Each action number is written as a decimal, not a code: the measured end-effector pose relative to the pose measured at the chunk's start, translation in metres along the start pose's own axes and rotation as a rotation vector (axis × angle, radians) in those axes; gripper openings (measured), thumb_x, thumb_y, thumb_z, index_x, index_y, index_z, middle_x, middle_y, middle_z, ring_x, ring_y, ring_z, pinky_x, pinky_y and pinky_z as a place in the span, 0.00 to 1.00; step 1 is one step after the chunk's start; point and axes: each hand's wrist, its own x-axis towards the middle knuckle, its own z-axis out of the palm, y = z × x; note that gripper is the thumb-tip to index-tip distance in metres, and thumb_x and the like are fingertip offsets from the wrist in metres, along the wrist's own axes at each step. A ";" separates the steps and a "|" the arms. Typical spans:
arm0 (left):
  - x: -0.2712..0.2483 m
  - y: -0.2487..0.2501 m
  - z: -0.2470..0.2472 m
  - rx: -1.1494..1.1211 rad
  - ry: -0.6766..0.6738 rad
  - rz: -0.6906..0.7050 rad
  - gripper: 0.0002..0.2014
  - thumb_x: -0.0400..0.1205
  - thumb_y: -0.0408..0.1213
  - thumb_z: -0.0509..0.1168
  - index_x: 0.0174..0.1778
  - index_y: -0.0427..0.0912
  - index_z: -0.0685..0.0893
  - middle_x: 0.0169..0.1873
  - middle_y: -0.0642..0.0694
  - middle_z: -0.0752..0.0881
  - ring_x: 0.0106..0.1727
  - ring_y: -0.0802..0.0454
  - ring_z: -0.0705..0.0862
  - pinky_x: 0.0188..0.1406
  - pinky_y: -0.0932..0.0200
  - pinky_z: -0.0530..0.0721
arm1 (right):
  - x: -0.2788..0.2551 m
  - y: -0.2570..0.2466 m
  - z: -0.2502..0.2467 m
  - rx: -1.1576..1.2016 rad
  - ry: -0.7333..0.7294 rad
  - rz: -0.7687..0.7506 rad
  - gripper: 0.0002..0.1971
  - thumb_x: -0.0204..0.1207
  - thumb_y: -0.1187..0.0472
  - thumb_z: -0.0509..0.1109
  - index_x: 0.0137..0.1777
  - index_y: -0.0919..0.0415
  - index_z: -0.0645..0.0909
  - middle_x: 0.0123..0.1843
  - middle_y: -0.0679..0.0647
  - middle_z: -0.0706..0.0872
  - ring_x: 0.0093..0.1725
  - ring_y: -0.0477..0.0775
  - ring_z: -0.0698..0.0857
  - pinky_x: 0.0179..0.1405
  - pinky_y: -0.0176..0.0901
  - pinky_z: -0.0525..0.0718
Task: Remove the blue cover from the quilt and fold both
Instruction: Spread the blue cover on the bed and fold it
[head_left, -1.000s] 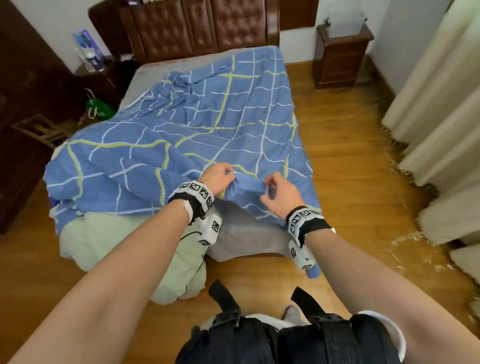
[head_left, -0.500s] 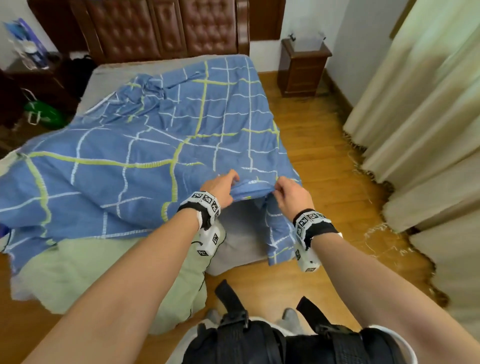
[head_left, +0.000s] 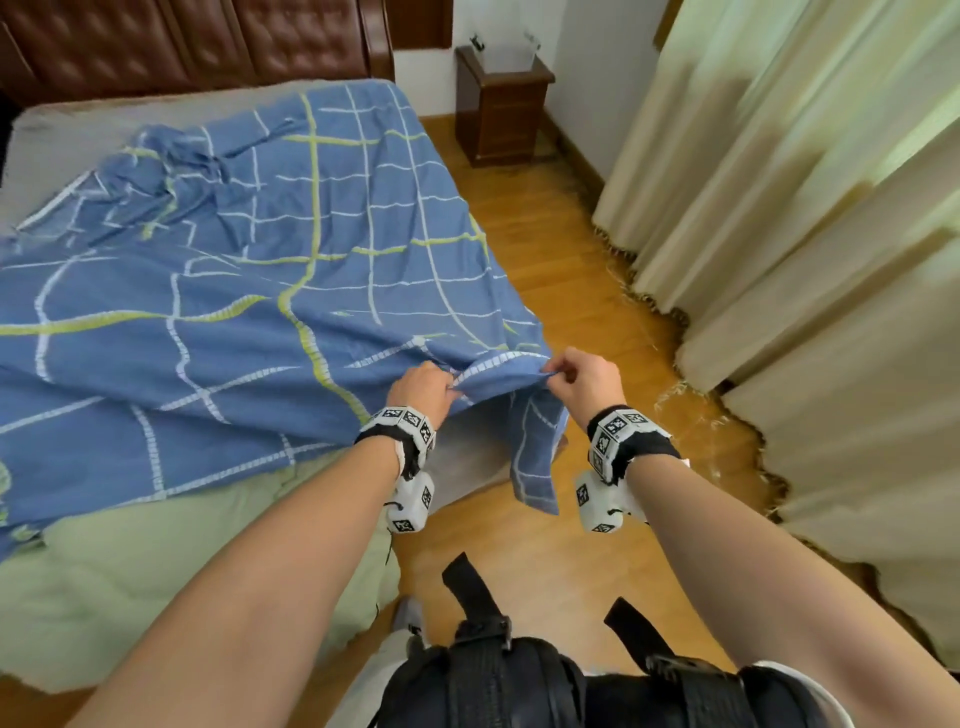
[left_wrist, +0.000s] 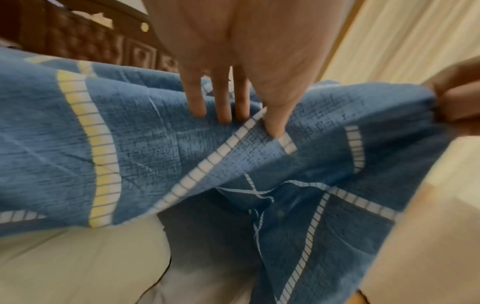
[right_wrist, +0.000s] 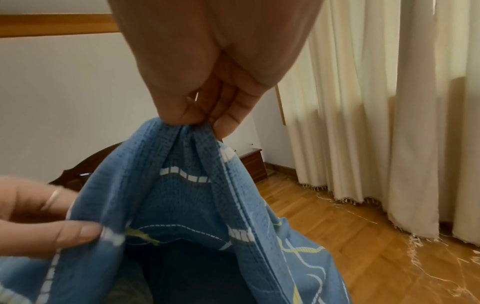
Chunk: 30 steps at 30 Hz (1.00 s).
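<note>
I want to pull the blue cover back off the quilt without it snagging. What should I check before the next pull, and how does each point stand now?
1. Left hand grips the cover edge: ok.
2. Right hand pinches the same edge: ok, bunched between its fingertips.
3. Quilt partly out of the cover: ok, pale green shows at the bed's foot.
4. Quilt corners free inside the cover: cannot tell, hidden.
5. Cover lies flat: not ok, rumpled near the headboard.
6. Cover corner clear of the floor: ok, it hangs above it.
</note>
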 end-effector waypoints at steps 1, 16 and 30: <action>-0.002 -0.002 -0.001 -0.052 -0.023 -0.050 0.14 0.86 0.48 0.59 0.60 0.46 0.84 0.58 0.39 0.85 0.61 0.35 0.82 0.53 0.45 0.81 | -0.001 -0.002 -0.002 -0.007 -0.007 -0.008 0.10 0.72 0.67 0.68 0.39 0.49 0.84 0.30 0.45 0.83 0.32 0.51 0.81 0.35 0.42 0.81; -0.034 0.025 -0.053 0.228 0.435 0.208 0.03 0.74 0.39 0.68 0.39 0.52 0.80 0.38 0.51 0.82 0.48 0.47 0.81 0.49 0.53 0.69 | -0.012 0.003 -0.008 0.081 -0.159 0.060 0.04 0.68 0.65 0.68 0.35 0.61 0.84 0.36 0.59 0.89 0.38 0.61 0.87 0.38 0.51 0.87; -0.027 -0.008 -0.013 0.381 0.078 0.239 0.44 0.70 0.76 0.56 0.71 0.44 0.74 0.68 0.45 0.78 0.73 0.45 0.70 0.76 0.38 0.63 | -0.019 -0.053 0.022 0.132 -0.169 0.124 0.07 0.71 0.64 0.60 0.36 0.54 0.79 0.29 0.54 0.79 0.32 0.55 0.76 0.36 0.46 0.75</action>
